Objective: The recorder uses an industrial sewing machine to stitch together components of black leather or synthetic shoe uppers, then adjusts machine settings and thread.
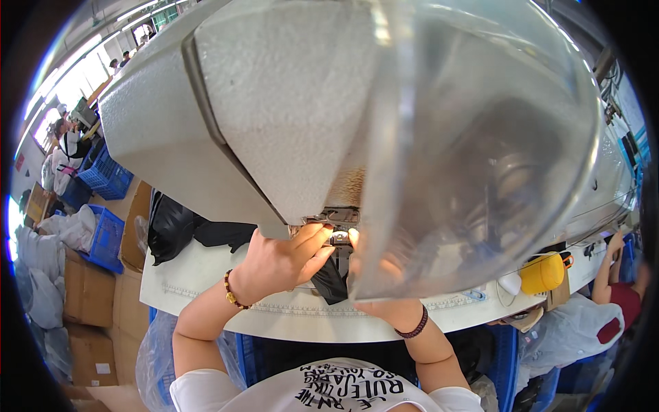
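Observation:
A big grey sewing machine head (274, 89) fills the upper middle of the head view. My left hand (281, 259), with a beaded bracelet, reaches to the lit needle area (340, 237) under it. Its fingers are closed together at the tips; whatever lies in them is too small to make out. From the other side comes my right hand (384, 292), one fingertip at the same spot, the other fingers hidden or blurred behind a clear cover (480, 158). Black fabric (331, 283) hangs between both hands on the white table (199, 281).
More black fabric (171, 230) lies on the table left of the machine. A yellow container (542, 273) stands at the right. Blue crates (106, 237) and cardboard boxes (88, 288) line the left floor. At the far right, a co-worker's arm (607, 268) shows.

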The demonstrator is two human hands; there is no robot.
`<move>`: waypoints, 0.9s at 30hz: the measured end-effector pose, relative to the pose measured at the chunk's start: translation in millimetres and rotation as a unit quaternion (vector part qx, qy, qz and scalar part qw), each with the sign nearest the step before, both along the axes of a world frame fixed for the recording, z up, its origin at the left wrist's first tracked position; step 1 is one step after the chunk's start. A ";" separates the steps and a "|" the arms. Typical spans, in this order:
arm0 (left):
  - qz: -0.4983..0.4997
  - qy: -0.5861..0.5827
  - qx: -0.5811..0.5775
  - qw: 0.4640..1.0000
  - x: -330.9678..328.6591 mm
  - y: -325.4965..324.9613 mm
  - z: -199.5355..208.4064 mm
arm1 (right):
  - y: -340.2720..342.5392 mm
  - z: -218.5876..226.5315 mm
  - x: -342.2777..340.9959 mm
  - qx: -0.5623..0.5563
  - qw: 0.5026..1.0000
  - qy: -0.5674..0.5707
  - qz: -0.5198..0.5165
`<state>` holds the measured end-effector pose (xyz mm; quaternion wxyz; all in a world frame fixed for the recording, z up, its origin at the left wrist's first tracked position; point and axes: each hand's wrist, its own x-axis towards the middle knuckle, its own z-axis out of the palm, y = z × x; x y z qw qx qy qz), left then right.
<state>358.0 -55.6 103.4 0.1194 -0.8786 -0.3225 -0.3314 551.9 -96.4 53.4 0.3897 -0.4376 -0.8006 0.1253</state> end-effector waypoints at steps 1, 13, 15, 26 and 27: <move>0.004 -0.004 -0.010 1.000 0.3 -0.2 0.5 | 0.9 0.2 -0.2 0.018 1.000 0.006 0.002; -0.021 -0.019 -0.039 0.999 -4.1 3.7 -6.2 | 7.3 2.8 4.8 -0.022 0.996 0.085 0.029; -0.036 -0.040 -0.058 0.997 -5.4 5.1 -9.4 | 15.0 0.1 4.5 0.085 0.992 0.094 0.012; -0.018 -0.022 -0.031 0.999 -1.3 -0.5 -7.8 | 22.2 8.5 19.7 0.310 0.934 -0.179 -0.016; -0.019 -0.024 -0.025 0.999 -1.7 0.3 -9.1 | 22.6 8.5 21.8 0.310 0.934 -0.178 -0.009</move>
